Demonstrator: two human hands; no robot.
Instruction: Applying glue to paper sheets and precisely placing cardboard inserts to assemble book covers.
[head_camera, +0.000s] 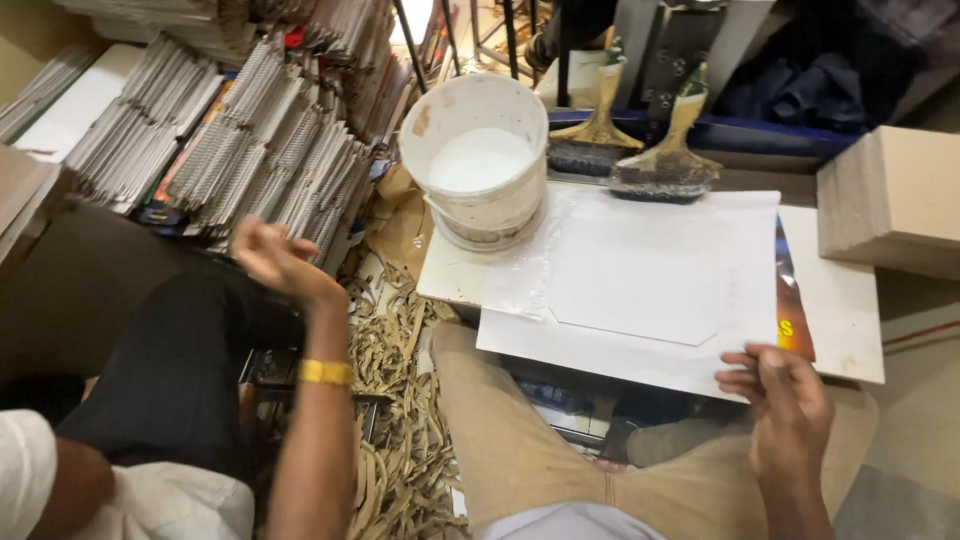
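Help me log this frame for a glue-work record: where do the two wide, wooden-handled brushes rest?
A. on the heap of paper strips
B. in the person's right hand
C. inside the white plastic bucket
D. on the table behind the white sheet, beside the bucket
D: both wide wooden-handled brushes lie bristles-down on the table behind the white sheet, right of the white plastic bucket.

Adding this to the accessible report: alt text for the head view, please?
Looking down, the right hand pinches the near edge of a white sheet on a low board, while the left hand hangs open over stacked spiral-bound booklets. Behind the sheet stand a white bucket of white paste and two wide brushes; paper strips litter the floor.
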